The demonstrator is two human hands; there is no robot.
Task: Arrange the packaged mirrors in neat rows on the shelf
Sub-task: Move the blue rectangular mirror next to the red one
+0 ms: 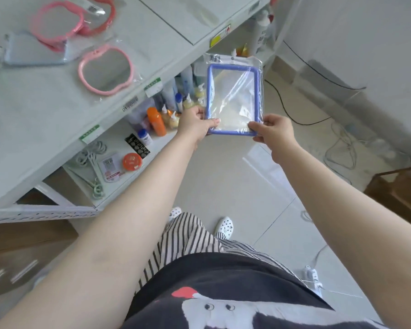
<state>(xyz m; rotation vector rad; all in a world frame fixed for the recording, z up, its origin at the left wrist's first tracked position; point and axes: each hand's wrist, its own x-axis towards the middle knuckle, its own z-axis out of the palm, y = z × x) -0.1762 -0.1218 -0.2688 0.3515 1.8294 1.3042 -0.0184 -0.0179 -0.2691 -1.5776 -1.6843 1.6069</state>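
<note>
A rectangular mirror with a blue frame (234, 98), sealed in a clear plastic bag, is held in the air in front of the shelf's edge. My left hand (195, 125) grips its lower left corner and my right hand (274, 131) grips its lower right corner. On the white top shelf (45, 110) lie other packaged mirrors: a pink apple-shaped one (105, 70), a second pink one (57, 27) overlapping a red one (100, 17), and a pale blue one (33, 52) beneath them.
Lower shelves hold bottles, an orange bottle (156, 121), a round orange tin (132, 161) and white hangers (90, 157). Cables (339, 148) trail over the tiled floor to the right. A wooden box (399, 191) stands at the far right. A green item sits at the left edge.
</note>
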